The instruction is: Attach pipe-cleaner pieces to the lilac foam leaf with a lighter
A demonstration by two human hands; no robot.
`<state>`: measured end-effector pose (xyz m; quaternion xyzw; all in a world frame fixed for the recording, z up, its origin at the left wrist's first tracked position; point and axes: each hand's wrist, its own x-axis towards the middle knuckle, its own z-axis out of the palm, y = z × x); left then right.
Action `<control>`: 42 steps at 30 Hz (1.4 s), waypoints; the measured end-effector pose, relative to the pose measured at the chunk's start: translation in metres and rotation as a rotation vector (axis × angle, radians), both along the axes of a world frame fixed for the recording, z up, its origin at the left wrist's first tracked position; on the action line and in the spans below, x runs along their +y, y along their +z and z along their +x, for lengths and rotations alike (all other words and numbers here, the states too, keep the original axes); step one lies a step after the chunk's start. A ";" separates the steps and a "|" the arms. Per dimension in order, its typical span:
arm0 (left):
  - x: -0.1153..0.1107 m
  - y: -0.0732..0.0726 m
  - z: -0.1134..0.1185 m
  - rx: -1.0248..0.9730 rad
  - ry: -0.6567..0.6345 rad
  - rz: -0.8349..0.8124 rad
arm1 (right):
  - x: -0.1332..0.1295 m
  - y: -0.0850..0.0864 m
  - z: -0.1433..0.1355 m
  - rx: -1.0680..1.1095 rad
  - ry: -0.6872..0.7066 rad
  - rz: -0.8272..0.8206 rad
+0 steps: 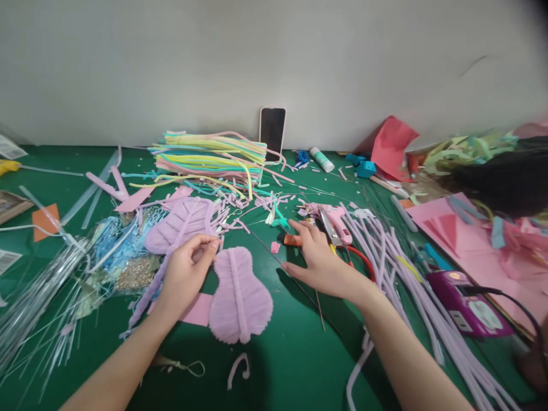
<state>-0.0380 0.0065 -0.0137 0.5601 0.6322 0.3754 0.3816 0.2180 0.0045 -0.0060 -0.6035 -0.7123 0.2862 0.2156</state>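
Note:
My left hand (191,268) is closed, thumb and index finger pinched together; whatever lies between the tips is too small to make out. Just behind it is a lilac wing-shaped piece of pipe cleaners (180,225) with a long wrapped stem (148,294). Right of that hand, a second lilac fuzzy piece (240,297), waisted and with a raised centre rib, lies flat on the green table (295,354). My right hand (317,260) is open above the table, fingers spread, beside an orange-handled tool (292,240). Scissors (329,225) and a pink glue gun (341,222) lie just beyond it.
A phone (273,131) leans on the wall behind bundled coloured pipe cleaners (209,157). Lilac pipe cleaners (422,297) and a purple device with a cord (468,305) are at right. Clear strips (40,297) and blue tassels (115,240) lie left.

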 end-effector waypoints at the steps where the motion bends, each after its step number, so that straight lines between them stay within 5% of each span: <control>1: 0.001 0.000 0.000 -0.006 0.006 -0.001 | 0.000 0.003 0.004 -0.016 -0.020 0.042; 6: 0.001 -0.003 0.001 -0.038 -0.013 -0.001 | -0.002 0.010 0.011 0.113 -0.221 0.051; 11: 0.000 -0.005 0.002 -0.061 0.020 0.003 | -0.004 0.005 0.009 0.159 -0.222 0.015; 14: 0.001 -0.006 -0.001 -0.045 0.033 0.020 | 0.001 0.002 0.010 0.008 -0.177 0.036; 18: 0.001 -0.007 -0.004 0.128 0.018 0.087 | 0.016 -0.009 0.008 -0.329 -0.138 0.276; 22: -0.001 -0.009 -0.003 0.322 -0.010 0.193 | 0.031 -0.022 0.002 -0.579 -0.086 0.279; 28: -0.001 -0.009 -0.002 0.603 -0.042 0.598 | 0.012 -0.015 0.011 -0.656 -0.094 0.210; 30: -0.003 -0.005 0.004 0.616 -0.084 0.624 | 0.000 -0.009 0.017 -0.630 -0.150 0.158; 36: 0.000 0.010 0.050 0.795 -0.436 0.411 | -0.002 0.000 0.012 -0.269 -0.028 0.018; 39: 0.009 0.005 0.077 0.925 -0.470 0.393 | 0.004 -0.005 0.003 -0.028 -0.075 -0.092; 42: 0.018 -0.006 0.092 0.792 -0.448 0.375 | 0.006 -0.013 0.000 0.146 -0.106 -0.080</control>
